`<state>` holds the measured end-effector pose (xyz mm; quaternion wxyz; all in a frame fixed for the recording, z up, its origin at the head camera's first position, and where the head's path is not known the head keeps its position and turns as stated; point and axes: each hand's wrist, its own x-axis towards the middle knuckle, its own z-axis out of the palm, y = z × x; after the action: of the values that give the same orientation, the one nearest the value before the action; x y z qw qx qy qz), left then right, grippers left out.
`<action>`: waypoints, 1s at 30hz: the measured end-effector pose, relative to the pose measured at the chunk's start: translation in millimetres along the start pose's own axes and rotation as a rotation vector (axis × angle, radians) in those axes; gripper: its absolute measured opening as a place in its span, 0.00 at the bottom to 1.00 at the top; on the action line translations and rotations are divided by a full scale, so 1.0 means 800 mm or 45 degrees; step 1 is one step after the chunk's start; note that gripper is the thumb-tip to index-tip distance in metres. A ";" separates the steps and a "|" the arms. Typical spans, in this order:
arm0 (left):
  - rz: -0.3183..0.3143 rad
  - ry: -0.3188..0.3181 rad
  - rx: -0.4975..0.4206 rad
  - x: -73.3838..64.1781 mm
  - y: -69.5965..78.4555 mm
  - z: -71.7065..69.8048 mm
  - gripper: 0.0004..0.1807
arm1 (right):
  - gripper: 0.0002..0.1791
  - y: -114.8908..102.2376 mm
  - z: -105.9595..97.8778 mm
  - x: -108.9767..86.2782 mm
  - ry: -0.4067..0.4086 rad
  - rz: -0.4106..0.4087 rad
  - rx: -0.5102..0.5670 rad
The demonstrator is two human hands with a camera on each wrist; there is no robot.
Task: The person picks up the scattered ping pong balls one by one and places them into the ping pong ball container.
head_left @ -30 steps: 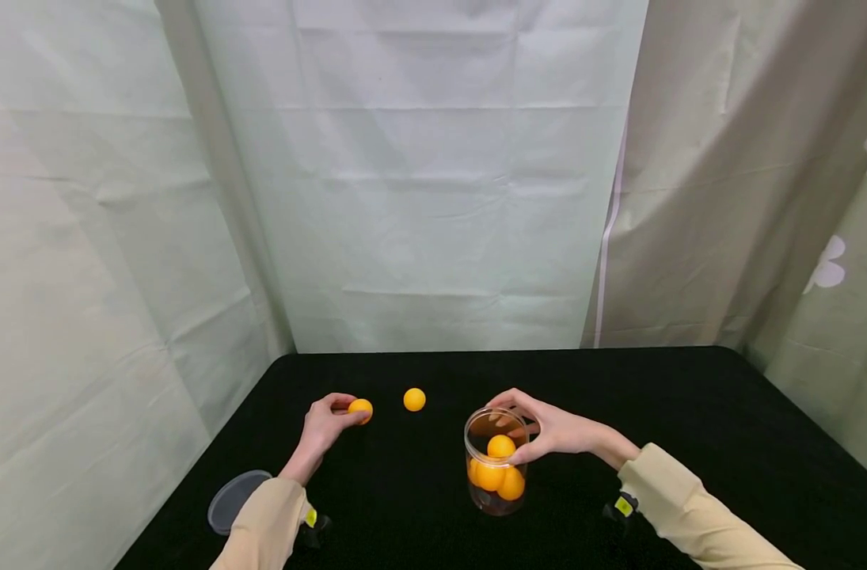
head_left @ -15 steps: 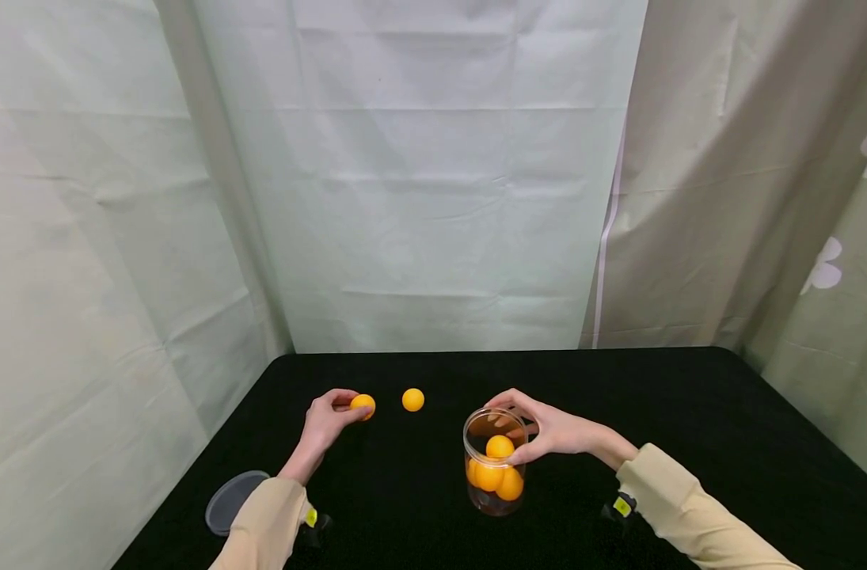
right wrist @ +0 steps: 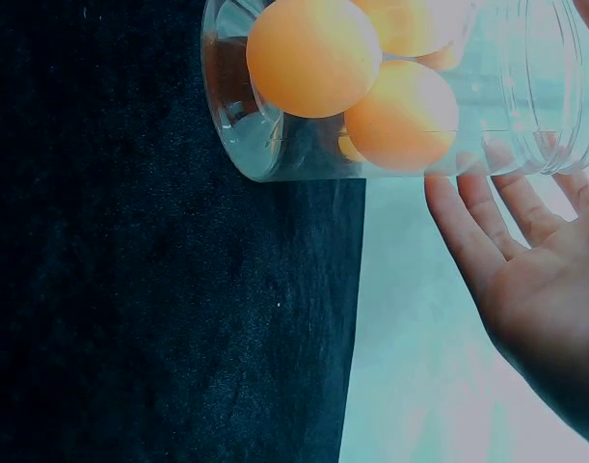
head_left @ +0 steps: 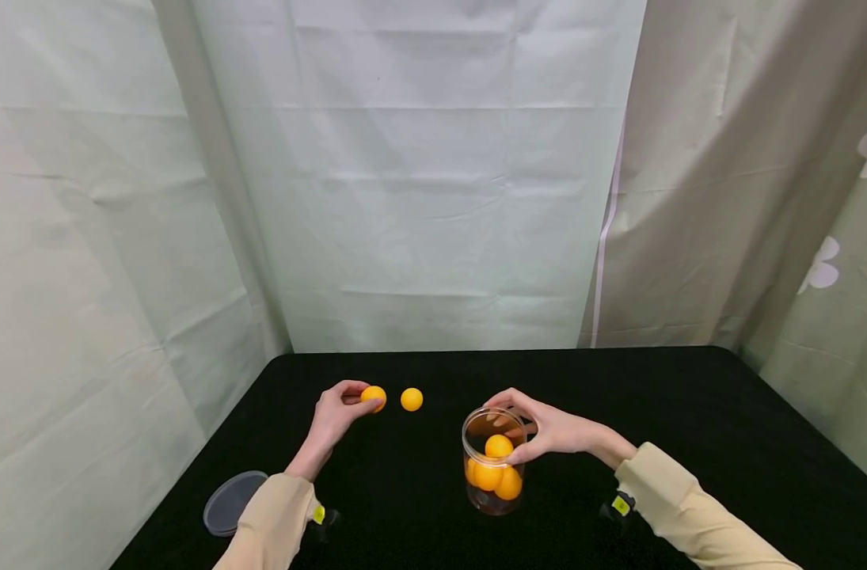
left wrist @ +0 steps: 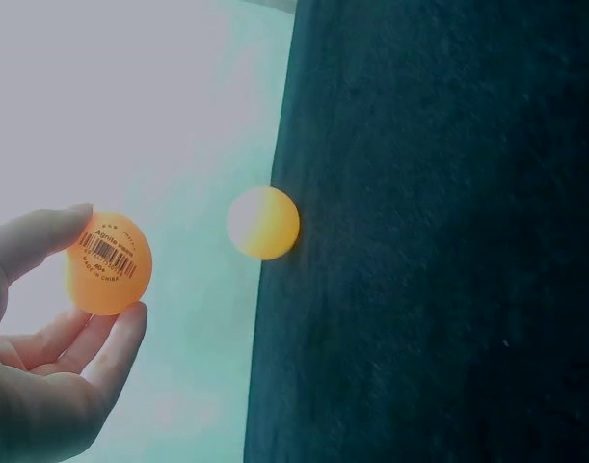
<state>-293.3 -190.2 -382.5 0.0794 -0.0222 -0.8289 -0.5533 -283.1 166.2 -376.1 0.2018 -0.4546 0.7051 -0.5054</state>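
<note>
My left hand [head_left: 339, 410] pinches an orange table tennis ball [left wrist: 109, 264] between thumb and fingertips; print and a barcode show on it in the left wrist view. Just right of it, a second orange ball [head_left: 412, 399] sits on the black table. With thumb and fingers curled round its upper part, my right hand [head_left: 550, 431] holds a clear plastic jar [head_left: 495, 503] that stands upright without a lid. Several orange balls [right wrist: 313, 56] lie inside the jar, in its lower half. The right fingers [right wrist: 468, 227] reach behind the jar wall near the threaded neck.
A grey translucent lid [head_left: 232, 503] lies on the black table [head_left: 618, 380] at the left, beside my left sleeve [head_left: 272, 514]. Pale curtains [head_left: 433, 198] hang behind the table and along both sides.
My left hand has lifted its ball a little and moved it right and away from me, closer to the loose ball. The right hand and the jar stay in place.
</note>
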 end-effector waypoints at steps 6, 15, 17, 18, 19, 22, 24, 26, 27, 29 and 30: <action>0.014 -0.009 -0.021 0.000 0.008 0.002 0.21 | 0.35 0.001 0.000 -0.001 0.000 0.005 0.001; 0.024 -0.009 -0.026 0.000 0.019 0.004 0.23 | 0.36 0.001 -0.001 0.000 -0.002 0.003 0.004; 0.034 -0.013 -0.036 0.000 0.022 0.005 0.23 | 0.36 0.001 -0.001 0.000 -0.006 0.000 0.004; 0.041 -0.017 -0.037 0.000 0.024 0.005 0.23 | 0.35 0.001 -0.001 0.000 -0.007 -0.001 0.005; 0.048 -0.018 -0.041 -0.001 0.026 0.006 0.23 | 0.35 0.002 -0.001 0.000 -0.008 0.000 0.007; 0.075 -0.030 -0.052 -0.002 0.033 0.009 0.22 | 0.35 0.003 -0.001 -0.001 -0.003 0.014 0.004; 0.091 -0.035 -0.059 -0.002 0.037 0.011 0.22 | 0.35 0.004 -0.001 0.000 0.000 0.022 0.001; 0.102 -0.039 -0.069 -0.003 0.040 0.013 0.22 | 0.35 0.005 -0.001 0.000 0.004 0.028 0.001; 0.107 -0.038 -0.071 -0.004 0.041 0.014 0.22 | 0.35 0.005 -0.001 0.000 0.004 0.029 0.003; 0.112 -0.043 -0.076 -0.005 0.044 0.016 0.22 | 0.35 0.006 -0.001 0.000 0.003 0.028 0.007; 0.116 -0.046 -0.078 -0.006 0.045 0.017 0.22 | 0.35 0.006 -0.001 0.000 0.002 0.026 0.009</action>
<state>-285.7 -163.6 -355.3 0.0889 -0.0724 -0.8111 -0.5736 -286.0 167.4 -380.2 0.2082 -0.4461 0.7080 -0.5063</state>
